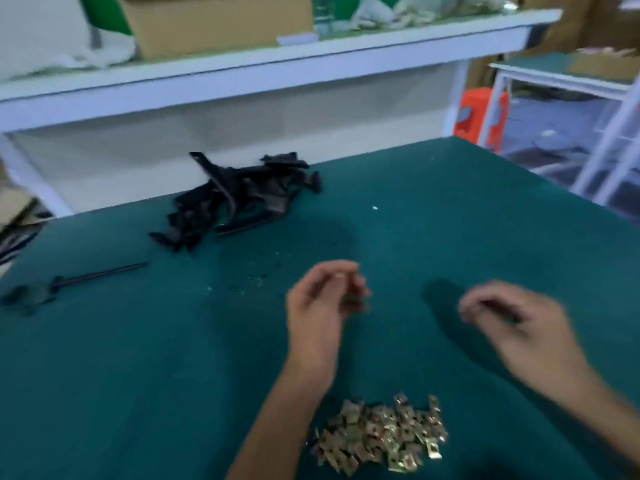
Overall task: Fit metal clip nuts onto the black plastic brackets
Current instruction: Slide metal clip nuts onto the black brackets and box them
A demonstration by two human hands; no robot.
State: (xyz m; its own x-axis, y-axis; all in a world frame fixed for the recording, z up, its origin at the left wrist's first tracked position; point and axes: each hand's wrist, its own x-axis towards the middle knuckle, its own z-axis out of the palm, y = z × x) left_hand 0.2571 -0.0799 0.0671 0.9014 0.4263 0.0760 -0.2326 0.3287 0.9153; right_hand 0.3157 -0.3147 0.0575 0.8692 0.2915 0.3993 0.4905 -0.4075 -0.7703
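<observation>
A heap of brass-coloured metal clip nuts (381, 434) lies on the green mat near me. My left hand (322, 306) hovers above the mat just beyond the heap, fingers curled, pinching what looks like a small clip nut (354, 301) at its fingertips. My right hand (516, 323) is off to the right, blurred by motion, with fingers bent; whether it holds anything is unclear. A pile of black plastic brackets (235, 199) sits at the far side of the mat. One long bracket (72, 280) lies alone at the left.
The green table mat (433, 220) ends at a far edge below a white shelf (242, 74) carrying a cardboard box (214, 22). White frames (602, 161) and an orange object (481, 112) stand to the right. Small debris dots the mat's middle.
</observation>
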